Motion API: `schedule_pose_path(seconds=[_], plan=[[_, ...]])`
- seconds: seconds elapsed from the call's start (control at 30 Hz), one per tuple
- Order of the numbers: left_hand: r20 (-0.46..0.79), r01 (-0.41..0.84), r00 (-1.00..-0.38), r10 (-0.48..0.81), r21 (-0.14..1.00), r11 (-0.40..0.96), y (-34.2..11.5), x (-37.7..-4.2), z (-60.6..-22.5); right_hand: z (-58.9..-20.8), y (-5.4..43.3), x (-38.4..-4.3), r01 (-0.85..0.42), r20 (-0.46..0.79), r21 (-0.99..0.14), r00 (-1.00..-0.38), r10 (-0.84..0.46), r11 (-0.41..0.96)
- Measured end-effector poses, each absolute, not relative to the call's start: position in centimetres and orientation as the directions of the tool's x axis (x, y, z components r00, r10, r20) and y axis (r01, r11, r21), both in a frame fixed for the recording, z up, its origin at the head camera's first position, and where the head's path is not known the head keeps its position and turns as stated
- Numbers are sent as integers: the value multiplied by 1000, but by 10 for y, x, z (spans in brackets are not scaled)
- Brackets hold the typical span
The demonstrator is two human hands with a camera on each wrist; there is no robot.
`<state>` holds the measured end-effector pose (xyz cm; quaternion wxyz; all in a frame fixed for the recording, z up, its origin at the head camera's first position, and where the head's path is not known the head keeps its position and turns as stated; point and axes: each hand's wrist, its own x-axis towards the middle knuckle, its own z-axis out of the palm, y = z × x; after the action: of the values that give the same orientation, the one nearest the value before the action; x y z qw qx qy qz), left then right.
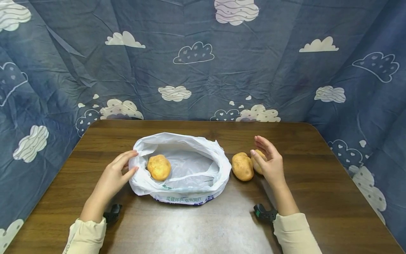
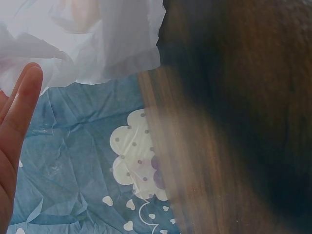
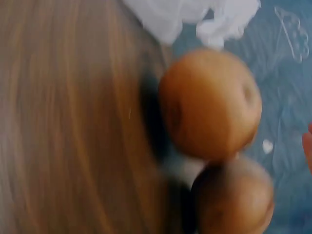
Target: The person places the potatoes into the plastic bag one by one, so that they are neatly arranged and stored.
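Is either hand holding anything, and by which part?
The left hand touches the white bag at its left rim; whether it pinches cannot be told. The right hand holds nothing.

Head view looks forward and down from the near edge of the worktop (image 1: 190,229), wide and farthest back, with both hands and the cloth (image 1: 203,79) behind. Left wrist view is close beside the left hand (image 1: 115,171), turned sideways toward the bag (image 1: 190,195) and cloth; right wrist view, also sideways, is very close to two potatoes (image 1: 242,167). Head shares bag with both wrists, potatoes with right wrist.
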<state>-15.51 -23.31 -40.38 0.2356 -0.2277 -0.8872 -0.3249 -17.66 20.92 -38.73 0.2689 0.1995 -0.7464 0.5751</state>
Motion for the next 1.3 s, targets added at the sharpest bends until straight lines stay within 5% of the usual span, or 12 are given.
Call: schedule_pose_path(seconds=[0.5,0.9,1.3], plan=[[559,555,-790,254,473,685,-233,-156,-404,-424,259,-184,-361,439,-866,-880,180,347],[556,552,-792,251,478,684,-233,-154,-405,-456,281,-193,-209,240,-885,-971,22,416],[557,553,-791,254,472,687,-234,-155,-405,-461,282,-193,-224,248,-876,-969,1,428]])
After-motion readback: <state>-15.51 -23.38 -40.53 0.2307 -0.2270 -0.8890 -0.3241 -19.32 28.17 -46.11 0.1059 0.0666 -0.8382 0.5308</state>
